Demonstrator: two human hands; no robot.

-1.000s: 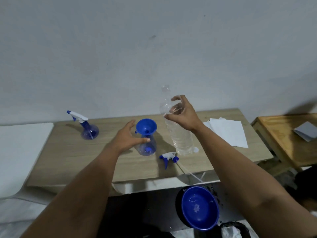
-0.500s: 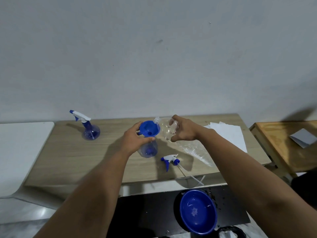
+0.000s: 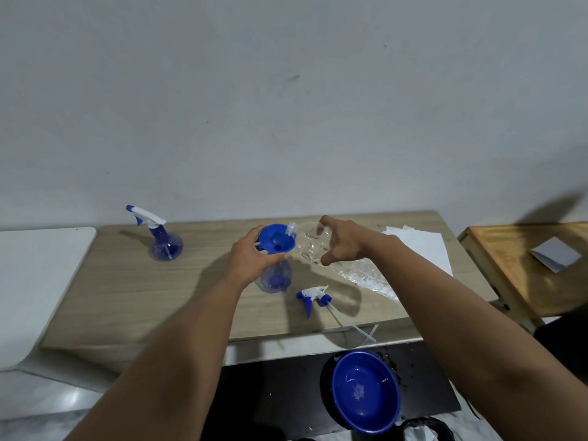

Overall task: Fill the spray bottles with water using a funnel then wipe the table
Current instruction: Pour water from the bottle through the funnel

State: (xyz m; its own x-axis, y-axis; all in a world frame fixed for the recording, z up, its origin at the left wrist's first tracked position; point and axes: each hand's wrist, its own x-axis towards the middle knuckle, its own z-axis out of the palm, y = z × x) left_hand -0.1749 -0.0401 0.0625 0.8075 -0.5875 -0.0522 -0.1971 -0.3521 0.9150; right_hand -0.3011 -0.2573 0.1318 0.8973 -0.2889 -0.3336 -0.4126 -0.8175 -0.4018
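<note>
**Water bottle tipped at funnel**

The right hand [image 3: 342,241] is gripping a clear water bottle [image 3: 346,265], tilting it so its neck is lying at the rim of the blue funnel [image 3: 276,239]. The funnel is sitting in an open spray bottle [image 3: 275,276] near the table [image 3: 127,297] centre. The left hand [image 3: 251,261] is closing around the funnel's stem and the bottle's neck. A trigger head [image 3: 313,296] is lying near the front edge. A capped sprayer [image 3: 163,240] is standing by the back left corner; paper sheets [image 3: 423,246] are lying at the back right.
</note>
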